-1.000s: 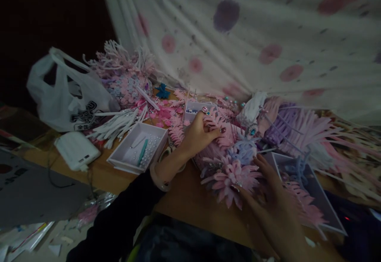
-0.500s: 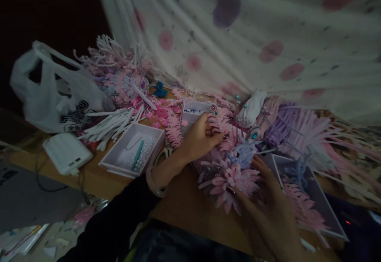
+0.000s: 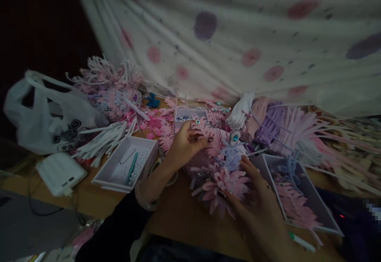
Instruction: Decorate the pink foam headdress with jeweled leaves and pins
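Between the thumb and fingers of my left hand (image 3: 183, 145) is a pink leaf spray (image 3: 213, 142) of fuzzy craft stems. My right hand (image 3: 258, 204) curves around the near right side of a flower arrangement, its thumb and fingers against a pink many-petalled flower (image 3: 224, 183) and the pale blue fuzzy loops (image 3: 231, 158) above it. The underside of the arrangement is hidden. A round ornament with a blue gem (image 3: 235, 137) stands just behind the loops. Small gem pieces (image 3: 196, 120) show by my left fingertips.
At left are a pearl tray (image 3: 99, 174) with a teal tool, a white power bank (image 3: 61, 174) with a cable, and a plastic bag (image 3: 44, 115). Another tray (image 3: 323, 210) with pink leaves lies right, near a marker (image 3: 302, 242). Bundled stems (image 3: 268, 123) lie behind, before a curtain (image 3: 232, 79).
The view has turned, so most of the scene sits further left and the left side lower. Both hands keep nearly the same hold on the leaf spray and flower.
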{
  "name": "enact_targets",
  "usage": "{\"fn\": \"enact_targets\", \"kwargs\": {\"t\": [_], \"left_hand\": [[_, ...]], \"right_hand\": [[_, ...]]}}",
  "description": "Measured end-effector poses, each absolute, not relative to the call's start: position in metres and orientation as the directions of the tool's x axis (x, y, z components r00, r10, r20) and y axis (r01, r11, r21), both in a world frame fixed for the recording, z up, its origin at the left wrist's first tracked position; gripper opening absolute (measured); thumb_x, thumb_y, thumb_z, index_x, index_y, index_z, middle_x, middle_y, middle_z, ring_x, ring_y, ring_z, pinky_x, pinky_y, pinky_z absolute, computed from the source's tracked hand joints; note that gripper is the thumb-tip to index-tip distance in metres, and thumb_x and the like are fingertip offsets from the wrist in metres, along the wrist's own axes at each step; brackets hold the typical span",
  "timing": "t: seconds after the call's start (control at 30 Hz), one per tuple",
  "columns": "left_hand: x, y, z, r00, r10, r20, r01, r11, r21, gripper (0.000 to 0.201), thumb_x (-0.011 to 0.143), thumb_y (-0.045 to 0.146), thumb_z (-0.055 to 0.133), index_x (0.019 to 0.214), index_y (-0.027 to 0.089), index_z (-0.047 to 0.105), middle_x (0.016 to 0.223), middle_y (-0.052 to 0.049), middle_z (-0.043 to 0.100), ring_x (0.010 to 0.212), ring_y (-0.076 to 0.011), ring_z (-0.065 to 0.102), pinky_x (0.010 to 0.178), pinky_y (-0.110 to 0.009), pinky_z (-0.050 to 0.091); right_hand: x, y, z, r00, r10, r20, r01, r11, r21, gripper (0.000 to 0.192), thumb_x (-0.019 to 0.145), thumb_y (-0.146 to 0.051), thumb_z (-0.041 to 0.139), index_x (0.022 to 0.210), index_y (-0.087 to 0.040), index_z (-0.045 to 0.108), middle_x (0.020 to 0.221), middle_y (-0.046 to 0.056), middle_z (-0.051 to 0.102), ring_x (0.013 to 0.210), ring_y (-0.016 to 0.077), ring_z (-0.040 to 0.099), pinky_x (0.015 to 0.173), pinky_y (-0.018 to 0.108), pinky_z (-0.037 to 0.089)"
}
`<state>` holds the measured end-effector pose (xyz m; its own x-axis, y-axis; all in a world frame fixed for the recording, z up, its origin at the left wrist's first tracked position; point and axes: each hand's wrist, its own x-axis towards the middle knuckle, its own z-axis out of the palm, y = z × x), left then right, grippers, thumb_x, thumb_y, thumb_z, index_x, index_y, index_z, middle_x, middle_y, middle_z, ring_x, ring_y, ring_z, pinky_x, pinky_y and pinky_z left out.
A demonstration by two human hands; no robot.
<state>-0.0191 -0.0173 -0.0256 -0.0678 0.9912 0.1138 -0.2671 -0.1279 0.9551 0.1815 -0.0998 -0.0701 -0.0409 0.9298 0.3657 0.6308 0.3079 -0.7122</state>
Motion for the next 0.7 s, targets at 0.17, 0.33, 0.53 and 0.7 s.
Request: {"fn": "enact_targets", "kwargs": {"t": [0.17,0.33,0.53,0.7], "left_hand": [[-0.021,-0.022,-0.023,-0.026,0.998,0.065,-0.181,-0.069,0.981,0.05,0.059,0.017,0.081,0.098,0.019,0.049,0.075,0.005,0.06,0.07,-0.0111,0.059,0.067,-0.024,0.046],[-0.018,-0.026,-0.024,0.06,0.993,0.097,-0.221,-0.082,0.972,0.06,0.061,0.022,0.081,0.106,0.021,0.042,0.076,0.006,0.061,0.074,-0.0138,0.063,0.07,-0.028,0.047],[-0.021,-0.025,-0.028,0.087,0.98,0.182,-0.21,-0.16,0.964,0.059,0.065,0.03,0.082,0.106,0.022,0.041,0.077,0.005,0.062,0.073,-0.0131,0.062,0.072,-0.028,0.047],[-0.021,-0.023,-0.028,0.13,0.968,0.213,-0.186,-0.187,0.965,0.06,0.065,0.035,0.084,0.105,0.023,0.041,0.078,0.005,0.062,0.077,-0.0144,0.063,0.076,-0.029,0.047]], "right_hand": [[0.185,-0.098,-0.076,-0.061,0.914,0.4,0.665,0.337,-0.667,0.062,0.086,-0.054,0.065,0.141,-0.032,0.043,0.149,0.006,0.042,0.128,0.0313,0.048,0.096,0.05,0.047],[0.188,-0.092,-0.087,-0.078,0.87,0.488,0.691,0.4,-0.602,0.059,0.085,-0.051,0.063,0.138,-0.034,0.042,0.147,0.004,0.044,0.122,0.0322,0.053,0.083,0.048,0.054],[0.184,-0.09,-0.084,-0.065,0.83,0.553,0.707,0.43,-0.562,0.052,0.087,-0.05,0.06,0.133,-0.029,0.046,0.142,0.008,0.05,0.118,0.0332,0.056,0.084,0.052,0.053],[0.185,-0.09,-0.083,-0.079,0.842,0.534,0.692,0.432,-0.578,0.056,0.084,-0.045,0.065,0.134,-0.028,0.046,0.143,0.008,0.048,0.12,0.0327,0.055,0.086,0.049,0.053]]}}
